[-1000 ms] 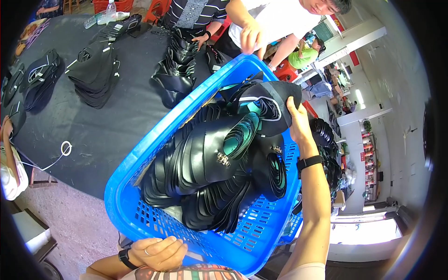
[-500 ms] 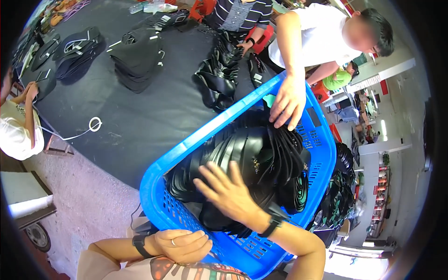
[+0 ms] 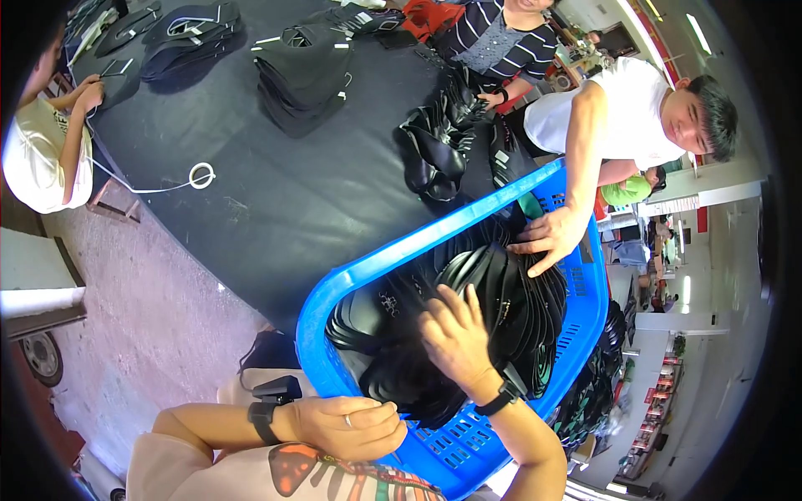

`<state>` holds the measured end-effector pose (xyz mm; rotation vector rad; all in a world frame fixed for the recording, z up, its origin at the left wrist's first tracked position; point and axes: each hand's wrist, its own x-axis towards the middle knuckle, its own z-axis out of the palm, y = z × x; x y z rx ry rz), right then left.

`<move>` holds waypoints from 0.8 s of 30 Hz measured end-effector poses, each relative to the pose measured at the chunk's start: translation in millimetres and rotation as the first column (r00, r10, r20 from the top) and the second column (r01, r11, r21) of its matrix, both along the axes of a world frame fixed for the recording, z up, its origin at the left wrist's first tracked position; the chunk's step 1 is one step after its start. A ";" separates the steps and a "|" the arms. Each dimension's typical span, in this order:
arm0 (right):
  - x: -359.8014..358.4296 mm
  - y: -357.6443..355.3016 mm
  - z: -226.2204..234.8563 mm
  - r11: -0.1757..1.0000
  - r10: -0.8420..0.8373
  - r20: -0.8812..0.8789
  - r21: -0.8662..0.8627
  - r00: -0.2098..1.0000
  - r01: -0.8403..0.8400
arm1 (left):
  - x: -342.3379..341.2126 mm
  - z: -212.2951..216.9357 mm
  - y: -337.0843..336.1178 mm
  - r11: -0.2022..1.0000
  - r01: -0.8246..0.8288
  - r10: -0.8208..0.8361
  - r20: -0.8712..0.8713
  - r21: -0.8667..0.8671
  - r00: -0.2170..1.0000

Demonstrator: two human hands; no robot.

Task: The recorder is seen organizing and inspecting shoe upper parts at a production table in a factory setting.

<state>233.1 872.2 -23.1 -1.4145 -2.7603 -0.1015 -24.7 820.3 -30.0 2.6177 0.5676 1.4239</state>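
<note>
A blue plastic basket (image 3: 351, 280) holds stacks of glossy black leather-like shoe pieces (image 3: 522, 309). My right hand (image 3: 455, 338) is over these pieces near the middle of the basket, fingers apart and slightly bent, gripping nothing I can see. At the basket's near left corner, my left hand (image 3: 355, 426) is closed with its fingers curled. Whether it grips the rim or something else is hidden. From the far right, a co-worker's hand (image 3: 555, 238) reaches over the rim and touches the pieces.
A large dark table (image 3: 251, 221) spreads beyond the basket, with stacks of black pieces (image 3: 301, 75) and a white tape roll (image 3: 201, 175). Across it, a person in a striped top (image 3: 501, 46) is beside black shoe pieces (image 3: 439, 150). Another person (image 3: 50, 159) works at left.
The view has shifted, so the basket and table appear farther right. My right hand's fingers are more bent, and the pieces beneath have shifted. My left hand stays closed by the rim.
</note>
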 end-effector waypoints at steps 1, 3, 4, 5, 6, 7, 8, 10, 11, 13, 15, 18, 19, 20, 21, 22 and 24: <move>6.4 3.0 7.2 1.000 -0.019 -0.011 0.014 1.000 0.019 | 0.5 -1.3 0.3 1.000 -0.007 0.007 0.006 0.015 1.000; 15.7 12.4 32.3 0.989 -0.136 -0.131 0.037 0.982 0.142 | 1.3 -2.2 -0.6 1.000 -0.007 0.007 0.016 0.015 1.000; 25.3 13.7 39.9 0.969 -0.216 -0.256 0.061 0.942 0.239 | 0.9 -1.1 -0.3 1.000 -0.016 0.016 0.018 0.015 1.000; 35.0 17.7 51.9 0.959 -0.214 -0.310 0.116 0.926 0.260 | 0.7 0.3 -0.2 1.000 -0.019 0.019 0.024 0.018 1.000; 41.6 19.7 64.5 0.926 -0.298 -0.357 0.118 0.885 0.359 | 0.7 0.1 -0.8 0.999 -0.027 0.026 0.022 0.020 0.999; 55.3 23.0 71.8 0.911 -0.294 -0.376 0.169 0.879 0.377 | 0.7 1.0 -1.3 1.000 -0.016 0.015 0.031 0.008 0.999; 66.2 26.9 82.8 0.899 -0.316 -0.395 0.165 0.862 0.405 | 0.9 2.3 -0.9 0.999 -0.035 0.035 0.025 0.014 0.999; 96.3 34.5 99.9 0.895 -0.368 -0.456 0.062 0.810 0.441 | 0.8 3.5 0.7 0.998 -0.061 0.061 0.020 0.018 0.998; 109.0 34.9 108.4 0.884 -0.401 -0.484 0.016 0.778 0.466 | 0.9 1.9 0.6 0.999 -0.045 0.045 0.041 0.014 0.998; 124.8 33.6 118.4 0.849 -0.457 -0.605 -0.077 0.652 0.523 | 2.2 -1.3 0.1 0.999 -0.050 0.050 0.041 -0.003 0.998; 158.1 27.4 121.2 0.833 -0.469 -0.669 -0.119 0.576 0.540 | 2.9 -2.7 1.0 0.999 -0.038 0.038 0.066 -0.002 0.997; 182.6 13.4 129.0 0.793 -0.460 -0.804 -0.182 0.376 0.582 | 3.5 1.6 1.5 0.999 -0.038 0.037 0.044 0.013 0.998; 188.7 8.3 133.2 0.784 -0.455 -0.821 -0.187 0.344 0.591 | 4.5 3.8 -0.2 0.999 -0.030 0.029 0.055 0.021 0.998; 192.0 6.1 130.7 0.780 -0.461 -0.827 -0.204 0.322 0.592 | 4.7 2.0 -1.5 0.999 -0.045 0.044 0.050 0.013 0.998; 194.4 3.5 129.6 0.777 -0.469 -0.824 -0.214 0.318 0.592 | 4.9 0.8 -1.6 0.998 -0.060 0.060 0.044 0.005 0.997; 196.1 1.6 129.5 0.779 -0.471 -0.822 -0.216 0.321 0.589 | 4.6 1.1 -0.5 0.999 -0.044 0.044 0.023 0.002 0.999; 192.7 -2.3 128.5 0.777 -0.473 -0.821 -0.218 0.320 0.591 | 3.3 2.7 -1.2 0.999 -0.043 0.043 0.015 -0.017 0.999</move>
